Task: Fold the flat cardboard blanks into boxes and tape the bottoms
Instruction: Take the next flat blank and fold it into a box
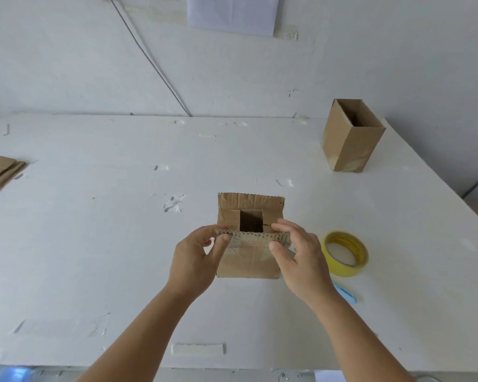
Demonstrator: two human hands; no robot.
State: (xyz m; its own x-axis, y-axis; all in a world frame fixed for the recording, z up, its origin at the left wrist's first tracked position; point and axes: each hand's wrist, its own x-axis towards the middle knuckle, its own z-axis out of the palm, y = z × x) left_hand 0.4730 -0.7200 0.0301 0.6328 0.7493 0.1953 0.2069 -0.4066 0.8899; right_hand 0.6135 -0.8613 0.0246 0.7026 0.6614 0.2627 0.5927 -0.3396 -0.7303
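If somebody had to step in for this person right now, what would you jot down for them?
Left hand: pinching the near flap of the middle box at its left corner.
Right hand: fingers curled on the same flap's right end.
That box stands on the table; two side flaps are folded in, the far flap is still up, and the middle is open.
Done: one box stands open-topped at far right.
Left: fold down the long flaps and tape the seam. Tape roll lies right of the hands; a blue tool is beside it. More flat blanks wait at the left edge.
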